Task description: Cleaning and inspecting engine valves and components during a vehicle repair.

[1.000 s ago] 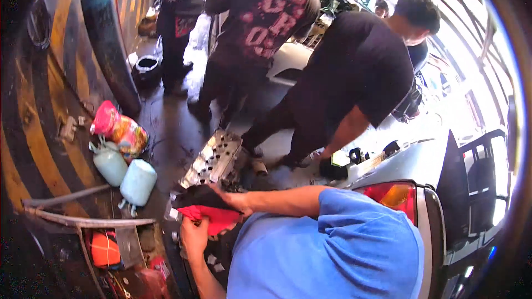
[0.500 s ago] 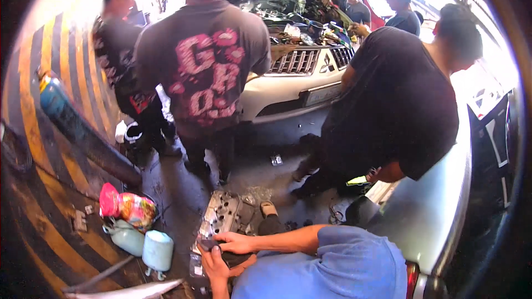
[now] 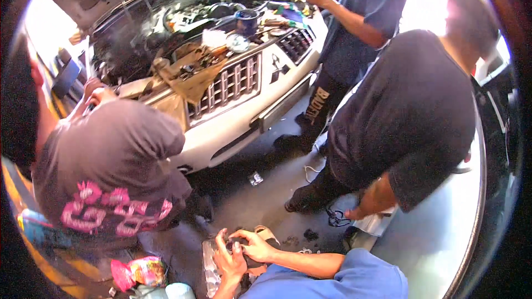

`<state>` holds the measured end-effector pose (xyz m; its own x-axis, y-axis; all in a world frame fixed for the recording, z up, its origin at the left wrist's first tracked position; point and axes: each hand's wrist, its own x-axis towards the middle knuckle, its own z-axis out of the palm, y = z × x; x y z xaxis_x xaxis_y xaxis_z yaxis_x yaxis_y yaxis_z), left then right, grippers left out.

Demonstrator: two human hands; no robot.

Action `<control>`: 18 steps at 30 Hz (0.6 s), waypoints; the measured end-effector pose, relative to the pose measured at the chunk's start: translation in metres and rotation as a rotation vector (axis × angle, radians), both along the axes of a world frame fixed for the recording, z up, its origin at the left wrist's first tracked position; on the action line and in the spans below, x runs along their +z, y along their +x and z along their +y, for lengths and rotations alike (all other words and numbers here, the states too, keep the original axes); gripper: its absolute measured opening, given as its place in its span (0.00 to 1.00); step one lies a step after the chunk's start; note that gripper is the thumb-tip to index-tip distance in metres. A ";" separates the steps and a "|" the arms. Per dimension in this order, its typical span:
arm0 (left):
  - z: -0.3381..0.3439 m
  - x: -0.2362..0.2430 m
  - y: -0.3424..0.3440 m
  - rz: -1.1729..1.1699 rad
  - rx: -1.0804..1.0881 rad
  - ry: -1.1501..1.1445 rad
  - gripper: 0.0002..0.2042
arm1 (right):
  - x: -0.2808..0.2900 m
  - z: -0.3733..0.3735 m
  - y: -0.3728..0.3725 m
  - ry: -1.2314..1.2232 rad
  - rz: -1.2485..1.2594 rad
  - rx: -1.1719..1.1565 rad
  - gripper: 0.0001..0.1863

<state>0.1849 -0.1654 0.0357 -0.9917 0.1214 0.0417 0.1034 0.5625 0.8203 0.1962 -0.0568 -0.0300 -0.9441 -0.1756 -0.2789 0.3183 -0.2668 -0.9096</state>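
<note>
My left hand [image 3: 230, 260] and my right hand [image 3: 256, 246] are brought together low in the view, fingers curled toward each other. Between them is a small dark part [image 3: 239, 240], gripped by both; its kind is too blurred to tell. Below and beside my hands lies a grey metal engine cylinder head [image 3: 210, 266], mostly covered by my hands and arm. My right forearm reaches in from a blue sleeve [image 3: 366, 271]. A tan sandal [image 3: 268, 235] shows just beyond my right hand.
A white car [image 3: 221, 152] stands ahead, hood up, with tools and a cardboard piece [image 3: 191, 80] on its front. People in dark shirts stand left [image 3: 111, 155] and right [image 3: 410, 111]. A colourful bag [image 3: 145, 271] and a pale green tank [image 3: 178, 290] sit lower left.
My view has shifted toward the car, which appears larger. My hands have risen slightly off the cylinder head's near end. The person on the left now leans toward the car.
</note>
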 end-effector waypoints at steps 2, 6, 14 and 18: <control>0.023 0.003 -0.015 -0.077 0.016 0.070 0.28 | 0.011 0.016 -0.009 0.044 0.027 -0.152 0.17; 0.059 0.005 -0.046 0.089 0.017 0.137 0.28 | 0.033 0.038 -0.027 -0.025 -0.118 -0.378 0.14; 0.064 0.025 -0.106 -0.085 -0.094 0.021 0.15 | 0.051 0.090 -0.046 0.298 -0.133 0.344 0.15; 0.098 0.024 -0.102 -0.004 -0.224 0.050 0.13 | 0.044 0.114 -0.066 0.052 -0.151 -0.110 0.12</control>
